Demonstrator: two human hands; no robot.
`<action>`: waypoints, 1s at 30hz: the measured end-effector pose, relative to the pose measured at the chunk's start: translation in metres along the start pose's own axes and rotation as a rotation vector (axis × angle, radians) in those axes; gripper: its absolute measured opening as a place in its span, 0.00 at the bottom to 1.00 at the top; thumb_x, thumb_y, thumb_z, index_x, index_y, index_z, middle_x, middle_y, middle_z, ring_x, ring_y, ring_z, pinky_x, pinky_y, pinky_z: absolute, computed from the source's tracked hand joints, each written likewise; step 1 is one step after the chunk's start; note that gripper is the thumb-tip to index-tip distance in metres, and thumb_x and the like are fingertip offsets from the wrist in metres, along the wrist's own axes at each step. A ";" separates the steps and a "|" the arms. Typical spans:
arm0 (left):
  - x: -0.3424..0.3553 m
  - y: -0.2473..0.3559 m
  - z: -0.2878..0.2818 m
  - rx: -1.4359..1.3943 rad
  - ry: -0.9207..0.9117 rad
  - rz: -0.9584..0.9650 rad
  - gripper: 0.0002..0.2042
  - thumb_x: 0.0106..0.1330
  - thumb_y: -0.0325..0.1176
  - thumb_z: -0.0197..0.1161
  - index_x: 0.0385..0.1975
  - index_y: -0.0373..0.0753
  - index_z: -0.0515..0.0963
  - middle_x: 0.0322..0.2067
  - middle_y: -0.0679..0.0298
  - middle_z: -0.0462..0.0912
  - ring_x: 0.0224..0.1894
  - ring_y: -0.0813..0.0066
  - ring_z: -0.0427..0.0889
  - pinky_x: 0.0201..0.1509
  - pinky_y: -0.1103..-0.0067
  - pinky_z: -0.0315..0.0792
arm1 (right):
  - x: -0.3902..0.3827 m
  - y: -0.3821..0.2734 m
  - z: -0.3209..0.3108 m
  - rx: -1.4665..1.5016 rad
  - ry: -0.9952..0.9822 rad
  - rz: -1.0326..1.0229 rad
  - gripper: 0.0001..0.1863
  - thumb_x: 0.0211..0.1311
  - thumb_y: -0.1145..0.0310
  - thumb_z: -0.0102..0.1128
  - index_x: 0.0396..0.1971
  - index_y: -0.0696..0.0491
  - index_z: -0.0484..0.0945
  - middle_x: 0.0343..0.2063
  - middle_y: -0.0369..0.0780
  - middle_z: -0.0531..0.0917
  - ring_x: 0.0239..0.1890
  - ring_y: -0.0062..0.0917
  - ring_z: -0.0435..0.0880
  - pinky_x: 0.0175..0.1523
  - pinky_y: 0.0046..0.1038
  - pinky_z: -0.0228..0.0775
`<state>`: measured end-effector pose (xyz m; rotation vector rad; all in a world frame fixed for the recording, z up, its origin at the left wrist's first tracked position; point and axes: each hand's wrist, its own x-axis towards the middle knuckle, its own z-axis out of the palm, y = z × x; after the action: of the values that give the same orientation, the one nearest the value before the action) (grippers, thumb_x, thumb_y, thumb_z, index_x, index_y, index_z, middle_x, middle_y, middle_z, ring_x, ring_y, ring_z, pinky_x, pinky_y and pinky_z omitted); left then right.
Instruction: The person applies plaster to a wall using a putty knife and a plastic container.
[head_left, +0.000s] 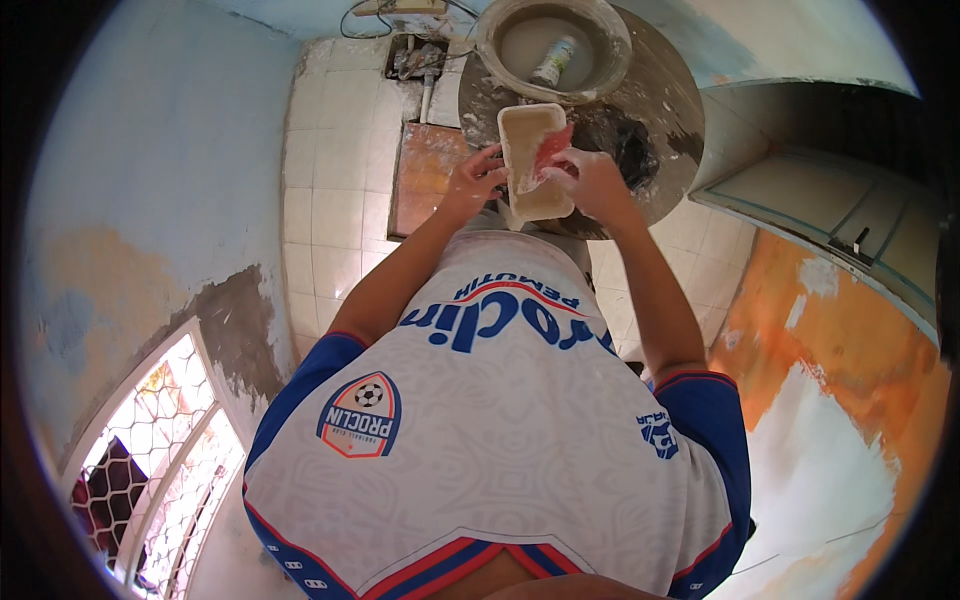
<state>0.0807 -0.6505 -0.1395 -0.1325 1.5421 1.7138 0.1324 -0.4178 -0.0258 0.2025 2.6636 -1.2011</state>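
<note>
A pale rectangular tray point(527, 135) is held upright in front of my chest. My left hand point(472, 183) grips its left edge. My right hand point(592, 180) presses a red cloth or sponge point(553, 152) against the tray's inner face. Both forearms rise from my white and blue shirt at the lower part of the view.
A round grey basin point(600, 40) with a small bottle point(553, 61) in it stands on a dark round top point(665, 110) beyond the tray. The floor has white tiles point(335, 190) and a brown slab point(425, 175). A window grille point(160, 460) is at lower left, an orange-stained wall point(850, 370) at right.
</note>
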 end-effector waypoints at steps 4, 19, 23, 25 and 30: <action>-0.002 0.007 -0.001 0.048 -0.019 -0.010 0.29 0.69 0.33 0.64 0.70 0.44 0.67 0.54 0.62 0.82 0.51 0.77 0.81 0.47 0.77 0.80 | -0.006 0.008 0.031 0.000 0.152 0.109 0.14 0.54 0.74 0.66 0.42 0.57 0.82 0.32 0.48 0.86 0.34 0.40 0.87 0.42 0.36 0.76; 0.013 -0.017 0.005 0.012 -0.013 0.138 0.27 0.68 0.26 0.63 0.67 0.33 0.67 0.48 0.56 0.84 0.42 0.78 0.84 0.43 0.82 0.80 | 0.008 0.004 0.042 0.004 -0.084 0.419 0.23 0.65 0.55 0.60 0.42 0.64 0.83 0.37 0.56 0.86 0.40 0.45 0.87 0.48 0.39 0.76; 0.011 -0.004 0.006 0.088 0.014 0.082 0.27 0.68 0.28 0.64 0.67 0.36 0.68 0.48 0.58 0.84 0.42 0.78 0.83 0.42 0.82 0.79 | 0.004 0.014 0.033 -0.001 0.082 0.363 0.25 0.68 0.52 0.57 0.37 0.64 0.83 0.33 0.59 0.84 0.40 0.53 0.84 0.47 0.45 0.75; 0.010 -0.005 0.005 0.059 0.003 0.028 0.27 0.68 0.30 0.65 0.67 0.40 0.69 0.49 0.61 0.83 0.43 0.78 0.83 0.45 0.80 0.79 | 0.005 0.014 0.039 -0.041 0.084 0.309 0.25 0.68 0.53 0.57 0.36 0.64 0.83 0.32 0.58 0.84 0.38 0.53 0.85 0.46 0.45 0.75; 0.008 0.002 0.004 0.092 -0.006 -0.010 0.27 0.68 0.32 0.66 0.67 0.42 0.70 0.49 0.62 0.82 0.47 0.77 0.81 0.48 0.76 0.80 | 0.010 0.009 0.048 0.005 0.002 0.183 0.24 0.68 0.54 0.56 0.32 0.64 0.83 0.28 0.59 0.83 0.35 0.54 0.85 0.43 0.48 0.75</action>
<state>0.0757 -0.6432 -0.1410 -0.0877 1.6109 1.6309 0.1317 -0.4478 -0.0661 0.4371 2.5779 -1.1503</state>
